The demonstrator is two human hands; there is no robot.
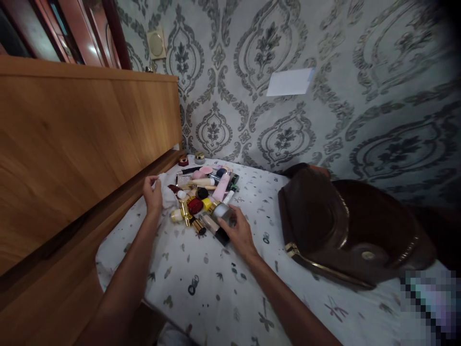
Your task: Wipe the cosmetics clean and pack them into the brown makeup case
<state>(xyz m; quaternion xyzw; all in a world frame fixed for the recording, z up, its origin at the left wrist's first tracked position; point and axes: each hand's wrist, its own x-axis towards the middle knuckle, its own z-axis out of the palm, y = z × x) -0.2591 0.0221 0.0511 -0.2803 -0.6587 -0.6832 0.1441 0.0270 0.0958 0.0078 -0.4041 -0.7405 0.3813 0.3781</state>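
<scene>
My left hand (153, 193) is closed, fingers curled, at the left edge of a pile of cosmetics. A crumpled white cloth (168, 193) hangs from its fingertips. My right hand (240, 231) grips a frosted glass bottle (221, 211) with a gold neck, thumb on the near side and fingers on the far side. Below that bottle lies a beige tube with a black cap (214, 228). Around them are a pink tube (221, 186), a dark red round container (195, 205), a yellow cap (207, 204), a gold tube (185, 214) and a cream-coloured tube (202, 182).
A brown leather bag (313, 216) stands on the patterned white cloth cover (216, 298) to the right. Two small jars, one red (183, 160) and one gold-lidded (199, 157), sit by the wall. A wooden panel (90, 125) rises along the left.
</scene>
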